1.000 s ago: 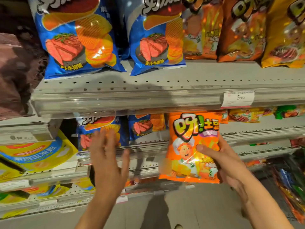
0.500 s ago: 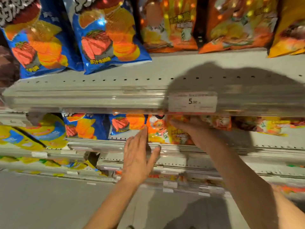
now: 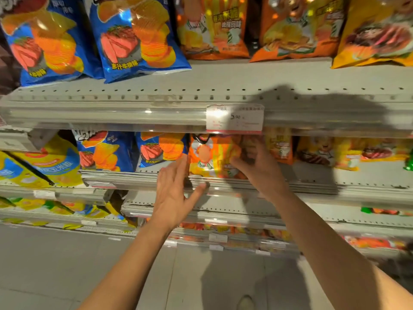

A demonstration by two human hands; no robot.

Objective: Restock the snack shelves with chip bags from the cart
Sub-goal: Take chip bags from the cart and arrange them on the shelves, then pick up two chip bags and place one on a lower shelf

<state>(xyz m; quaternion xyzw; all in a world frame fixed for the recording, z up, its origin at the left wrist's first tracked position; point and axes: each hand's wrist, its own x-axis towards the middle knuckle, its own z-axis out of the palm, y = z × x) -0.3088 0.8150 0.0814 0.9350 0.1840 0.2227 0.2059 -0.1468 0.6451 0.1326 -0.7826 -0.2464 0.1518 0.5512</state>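
An orange chip bag [image 3: 211, 156] with a cartoon chef stands on the second shelf [image 3: 312, 182], just under the price tag. My right hand [image 3: 257, 168] grips its right side, fingers curled over the bag. My left hand [image 3: 174, 193] is open with fingers spread. Its fingertips are at the bag's left edge and the thumb is against the shelf's front rail. Whether the fingertips touch the bag is unclear. Blue chip bags [image 3: 161, 151] stand directly left of the orange bag. The cart is out of view.
The top shelf [image 3: 223, 86] carries large blue, orange and yellow bags. A white price tag [image 3: 234, 118] hangs on its front rail. More orange bags [image 3: 279, 146] sit to the right on the second shelf. Yellow bags [image 3: 40, 166] fill the left unit. Grey floor lies below.
My right hand has carried the orange bag up from in front of the shelves and set it onto the second shelf. My left hand rose to the bag's left edge.
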